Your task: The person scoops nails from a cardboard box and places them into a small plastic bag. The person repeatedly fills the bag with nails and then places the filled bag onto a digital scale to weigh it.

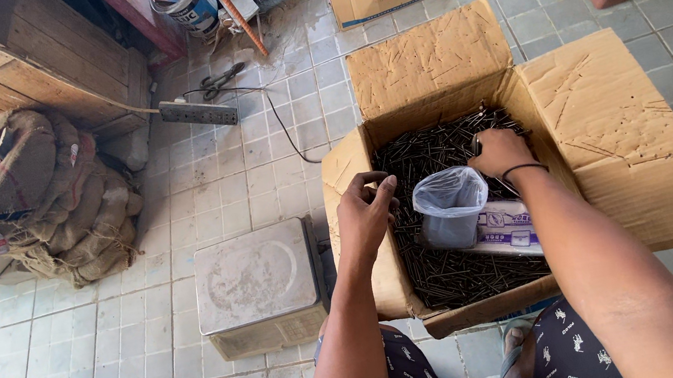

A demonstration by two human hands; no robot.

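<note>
Hands in a box of nails

The left hand (366,211) curls loosely, empty, beside a clear plastic bag (451,206); the right hand (498,153) closes on dark nails (449,275) inside the open cardboard box (623,138), with a scale (259,287) alongside on the tiled floor (89,353).

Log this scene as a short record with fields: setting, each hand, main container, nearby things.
setting: tiled floor, seen from above
left hand: at the near left wall of the cardboard box, fingers curled, holding nothing visible
right hand: down in the dark nails, grip hidden
in the box: nails, an open clear plastic bag, a white packet
nearby: metal scale left of the box, sacks, power strip
</note>
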